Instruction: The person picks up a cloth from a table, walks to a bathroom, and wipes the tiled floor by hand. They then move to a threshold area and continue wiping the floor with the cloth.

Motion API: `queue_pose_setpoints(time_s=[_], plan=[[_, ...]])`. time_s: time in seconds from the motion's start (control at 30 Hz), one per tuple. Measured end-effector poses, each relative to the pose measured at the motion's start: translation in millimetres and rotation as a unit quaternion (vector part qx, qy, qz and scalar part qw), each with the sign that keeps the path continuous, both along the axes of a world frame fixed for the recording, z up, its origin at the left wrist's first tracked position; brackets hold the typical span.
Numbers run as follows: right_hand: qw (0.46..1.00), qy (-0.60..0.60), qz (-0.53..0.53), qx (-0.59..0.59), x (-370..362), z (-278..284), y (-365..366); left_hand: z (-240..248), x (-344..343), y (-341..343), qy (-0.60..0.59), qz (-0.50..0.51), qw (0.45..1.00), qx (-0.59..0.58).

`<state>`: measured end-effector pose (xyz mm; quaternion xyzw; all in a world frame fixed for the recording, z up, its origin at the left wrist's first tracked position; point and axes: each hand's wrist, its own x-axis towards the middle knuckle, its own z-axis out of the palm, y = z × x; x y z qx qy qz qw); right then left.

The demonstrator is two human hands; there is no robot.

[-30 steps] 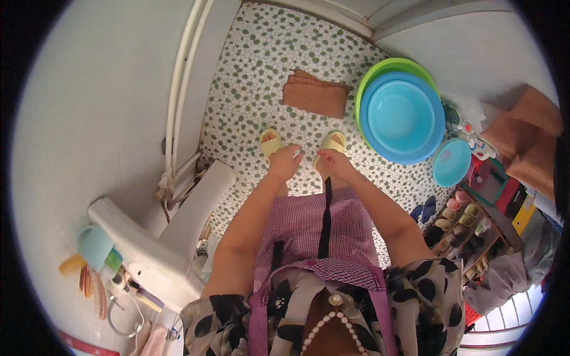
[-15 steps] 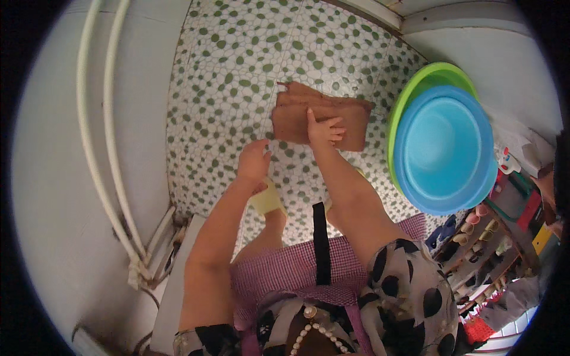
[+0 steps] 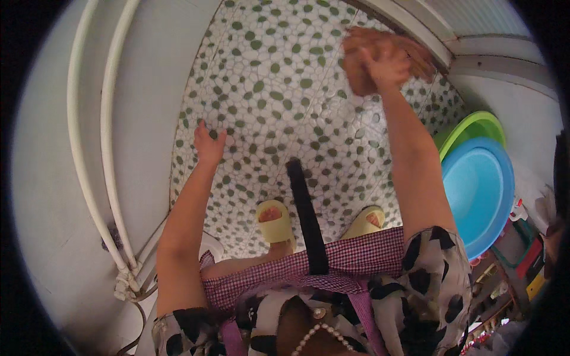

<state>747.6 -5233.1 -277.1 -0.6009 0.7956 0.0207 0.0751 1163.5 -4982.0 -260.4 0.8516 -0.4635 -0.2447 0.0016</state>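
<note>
My right hand (image 3: 389, 68) presses on a brown cloth (image 3: 359, 74) at the far right of the patterned floor, close to the base of a door frame. The cloth is bunched and somewhat blurred, with folds showing on both sides of the hand. My left hand (image 3: 209, 145) hangs over the floor at the left with nothing in it, its fingers apart. The white tiles (image 3: 267, 113) carry a green pebble pattern and look shiny near my right forearm.
A blue basin (image 3: 478, 190) overlaps a green basin (image 3: 475, 127) at the right. White pipes (image 3: 110, 118) run along the left wall. My feet in yellow slippers (image 3: 276, 228) stand near the lower middle. A black strap (image 3: 309, 219) hangs before me. A rack (image 3: 499, 291) is lower right.
My right hand has moved the cloth forward and right, and the cloth has gone from flat and folded to bunched. My left hand has shifted left. The view has moved too.
</note>
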Motion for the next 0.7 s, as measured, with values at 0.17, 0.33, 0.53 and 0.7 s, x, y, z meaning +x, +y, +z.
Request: queue_pose_setpoints(time_s=[0.17,0.33,0.53,0.7], plan=[[0.909,-0.098,0.395,-0.090,137,-16,44,-28,-2,-25,-0.031,0.149,0.988,-0.020],[0.769,-0.278,0.576,0.013,108,0,171,-8,-29,-70,0.058,0.273,0.951,0.133],[0.942,-0.114,0.310,-0.054,-15,-23,167,-1,-36,-71,0.102,0.269,0.943,0.168],[0.947,-0.027,0.291,-0.136,75,-29,14,-3,-30,-69,0.087,0.269,0.939,0.195]])
